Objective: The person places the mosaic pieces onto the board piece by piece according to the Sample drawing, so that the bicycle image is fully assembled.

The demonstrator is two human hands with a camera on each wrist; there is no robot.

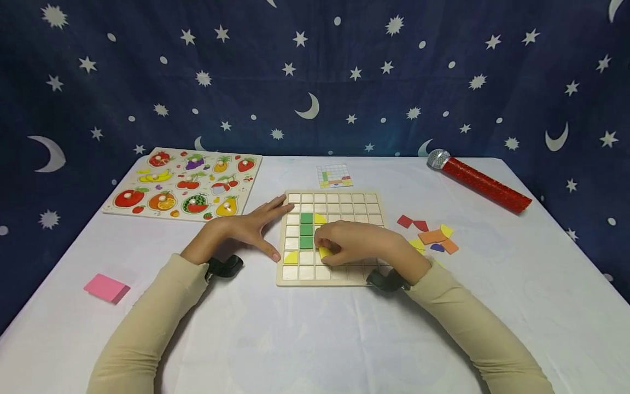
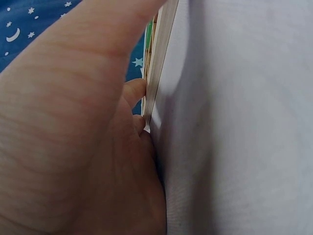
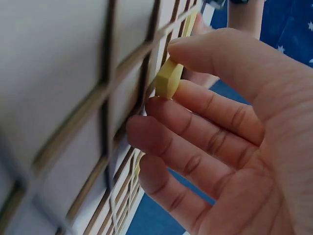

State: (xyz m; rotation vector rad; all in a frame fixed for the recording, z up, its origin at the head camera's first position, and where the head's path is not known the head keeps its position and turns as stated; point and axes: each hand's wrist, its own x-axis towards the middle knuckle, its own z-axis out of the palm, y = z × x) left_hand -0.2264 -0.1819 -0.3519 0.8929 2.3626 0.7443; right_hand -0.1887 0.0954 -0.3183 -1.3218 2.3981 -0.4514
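Observation:
A wooden grid board lies mid-table, with several green square tiles in one column. One yellow quarter-round tile sits in a cell at lower left, another near the top green tile. My right hand is over the board and pinches a yellow tile between thumb and index finger; its other fingers are slightly bent close to the grid. My left hand rests at the board's left edge, thumb and fingers spread, touching the rim. In the left wrist view the palm hides most of the board.
Loose red, orange, yellow and blue pieces lie right of the board. A pattern card is behind it. A fruit peg puzzle stands back left, a pink pad front left, a red microphone back right.

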